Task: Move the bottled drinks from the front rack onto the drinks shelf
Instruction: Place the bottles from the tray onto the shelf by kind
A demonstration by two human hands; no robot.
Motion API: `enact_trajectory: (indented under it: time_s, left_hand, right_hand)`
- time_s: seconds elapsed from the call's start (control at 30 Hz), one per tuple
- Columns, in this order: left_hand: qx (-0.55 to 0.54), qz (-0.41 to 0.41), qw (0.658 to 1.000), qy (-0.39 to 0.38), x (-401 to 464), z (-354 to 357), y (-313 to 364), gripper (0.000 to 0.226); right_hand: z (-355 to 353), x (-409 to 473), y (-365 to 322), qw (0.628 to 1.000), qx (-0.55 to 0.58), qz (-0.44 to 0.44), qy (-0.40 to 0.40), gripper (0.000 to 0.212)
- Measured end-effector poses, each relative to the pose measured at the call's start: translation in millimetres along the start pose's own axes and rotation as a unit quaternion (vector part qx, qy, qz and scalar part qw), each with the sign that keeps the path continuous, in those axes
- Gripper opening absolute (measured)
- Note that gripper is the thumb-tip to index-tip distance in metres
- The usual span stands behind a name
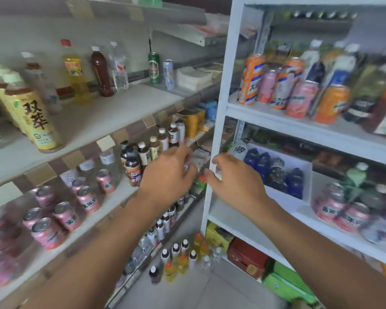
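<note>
Both hands hover empty beside white rack's post.

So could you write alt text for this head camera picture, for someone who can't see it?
Two bare hands, left hand and right hand, reach empty between a drinks shelf of bottles and pink cans and a white rack of cans and bottles.

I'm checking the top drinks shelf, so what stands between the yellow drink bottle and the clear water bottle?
In the head view, a dark brown bottle stands between the yellow drink bottle and the clear water bottle.
</note>
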State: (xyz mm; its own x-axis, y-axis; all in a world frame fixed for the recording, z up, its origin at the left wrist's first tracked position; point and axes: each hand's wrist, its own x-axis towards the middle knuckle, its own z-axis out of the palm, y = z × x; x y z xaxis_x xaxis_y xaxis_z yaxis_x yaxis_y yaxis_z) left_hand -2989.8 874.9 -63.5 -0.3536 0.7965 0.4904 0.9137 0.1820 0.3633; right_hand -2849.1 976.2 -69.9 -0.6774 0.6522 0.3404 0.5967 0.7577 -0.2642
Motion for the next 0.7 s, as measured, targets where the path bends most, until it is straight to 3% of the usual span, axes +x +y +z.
enact_trajectory:
  time_s: [0.33,0.7]
  left_hand:
    - [-0.061,0.061,0.993,-0.079,60,91,28,0.021]
    - [-0.105,0.105,0.969,-0.199,145,197,29,0.018]
  right_hand:
    - [23,8,86,0.991,-0.024,0.128,-0.021,0.036]
    - [62,42,177,0.956,-0.047,0.287,-0.047,0.033]
